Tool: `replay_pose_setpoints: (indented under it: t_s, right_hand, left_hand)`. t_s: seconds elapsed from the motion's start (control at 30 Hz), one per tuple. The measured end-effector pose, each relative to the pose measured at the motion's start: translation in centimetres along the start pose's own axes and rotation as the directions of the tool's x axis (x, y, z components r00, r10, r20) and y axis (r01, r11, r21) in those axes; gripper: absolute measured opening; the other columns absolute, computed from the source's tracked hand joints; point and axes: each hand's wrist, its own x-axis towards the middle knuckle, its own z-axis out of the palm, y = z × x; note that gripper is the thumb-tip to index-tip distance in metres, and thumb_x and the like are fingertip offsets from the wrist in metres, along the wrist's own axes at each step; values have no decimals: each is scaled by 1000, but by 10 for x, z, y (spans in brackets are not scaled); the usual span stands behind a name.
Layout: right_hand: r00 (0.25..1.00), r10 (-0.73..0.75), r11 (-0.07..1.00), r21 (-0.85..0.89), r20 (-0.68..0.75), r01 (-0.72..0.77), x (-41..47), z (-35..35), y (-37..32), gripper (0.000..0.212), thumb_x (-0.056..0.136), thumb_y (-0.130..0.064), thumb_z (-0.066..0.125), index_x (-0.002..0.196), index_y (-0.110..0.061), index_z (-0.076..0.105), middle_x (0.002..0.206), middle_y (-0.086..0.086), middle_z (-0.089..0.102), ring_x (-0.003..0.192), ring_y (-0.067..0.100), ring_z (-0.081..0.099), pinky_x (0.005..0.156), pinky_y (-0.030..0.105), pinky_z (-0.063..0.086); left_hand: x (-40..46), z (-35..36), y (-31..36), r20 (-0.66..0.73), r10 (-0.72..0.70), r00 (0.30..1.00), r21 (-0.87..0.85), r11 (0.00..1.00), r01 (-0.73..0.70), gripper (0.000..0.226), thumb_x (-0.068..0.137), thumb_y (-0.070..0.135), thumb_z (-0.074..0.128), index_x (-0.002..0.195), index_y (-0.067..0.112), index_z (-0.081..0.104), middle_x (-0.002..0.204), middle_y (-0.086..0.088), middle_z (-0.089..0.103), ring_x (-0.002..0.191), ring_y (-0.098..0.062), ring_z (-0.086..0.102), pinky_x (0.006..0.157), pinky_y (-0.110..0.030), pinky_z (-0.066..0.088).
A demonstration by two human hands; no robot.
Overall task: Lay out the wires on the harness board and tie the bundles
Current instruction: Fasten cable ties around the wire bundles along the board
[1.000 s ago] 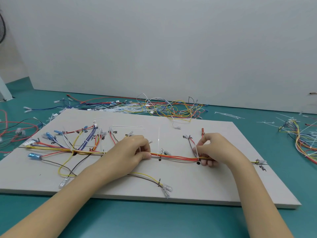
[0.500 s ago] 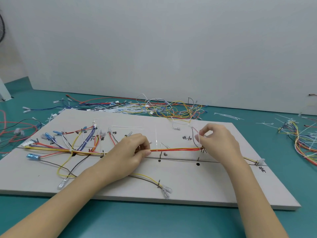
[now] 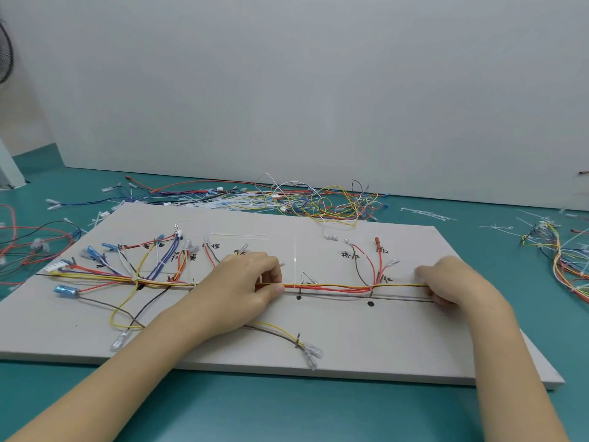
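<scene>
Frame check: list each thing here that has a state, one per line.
Left hand: pinching the main bundle.
Right hand: gripping the bundle's right end.
Main bundle: stretched straight between both hands, just above the board's drawn line.
Harness board: flat on the table.
Loose cable tie: lying unused on the board.

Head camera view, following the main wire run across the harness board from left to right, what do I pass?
White multi-pin connector → junction where the branches fan out → left hand pinching the bundle → red and yellow wire bundle → black dot on the board → right hand holding the bundle's far end.
</scene>
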Motion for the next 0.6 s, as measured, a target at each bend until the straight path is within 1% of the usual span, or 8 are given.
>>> replay_pose_setpoints:
  t_s: [0.1,0.2,0.27,0.37,0.4,0.47,0.53,0.6]
  right_hand:
    - [994,37,999,5,-103,-37,2,-4,2,12,84,-12,54,75,-5,52,62,9,45,61,24,42,54,27,27]
    - [955,-10,1000,-30,-297,1,0,-1,-4,21,84,-13,56,64,-9,51,58,7,47,63,26,44,66,29,28]
    - [904,-74,997,-40,-420,63,-3,1,-9,28,86,-19,55,59,-10,52,62,8,56,65,28,45,74,34,27]
    - [798,-216,969,-24,-563,245,-10,10,-26,35,90,-27,51,58,-12,52,59,4,55,62,29,46,76,35,27]
    - [777,-268,950,-23,-570,310,-14,15,-34,36,91,-31,50,60,-14,53,58,0,55,66,29,48,77,34,25]
    - [783,-364,916,-43,-505,398,-22,26,-48,34,92,-43,45,71,-20,56,64,-7,58,78,26,53,78,34,22]
    - [805,-472,880,-143,-358,453,-28,38,-55,36,92,-57,36,94,-29,60,90,-7,63,101,23,52,86,36,22]
    - [779,-598,802,-160,-192,576,-33,46,-60,49,88,-70,30,121,-42,53,121,-6,51,120,18,38,99,36,18]
  left_hand:
    - [0,0,0,12,3,1000,2,1000,-3,9,90,26,64,82,25,60,78,13,56,76,-1,50,71,-24,34]
    - [0,-1,1,14,-1,1000,4,1000,1,9,91,27,64,84,23,60,80,12,57,77,-5,51,72,-25,36]
    - [0,-1,1,12,-3,1000,1,1000,3,9,91,27,63,84,23,60,81,11,58,77,-6,51,73,-25,38]
    - [0,-1,1,-3,-2,1000,-20,1000,2,10,93,24,61,84,23,58,82,12,57,79,-4,50,71,-23,37]
    - [1,-1,1,-17,-5,1000,-38,999,4,11,94,22,60,83,23,57,82,11,56,79,-5,49,70,-22,36]
    - [1,-3,0,-60,-21,998,-94,995,16,12,95,20,59,83,22,55,80,12,55,76,-5,49,66,-18,34]
    - [2,-5,-1,-107,-45,993,-143,989,29,14,96,20,58,83,23,53,76,13,54,72,-4,48,64,-16,35]
    - [2,-6,-1,-124,-51,991,-154,988,32,14,97,22,56,83,24,52,75,13,53,72,-5,48,64,-18,36]
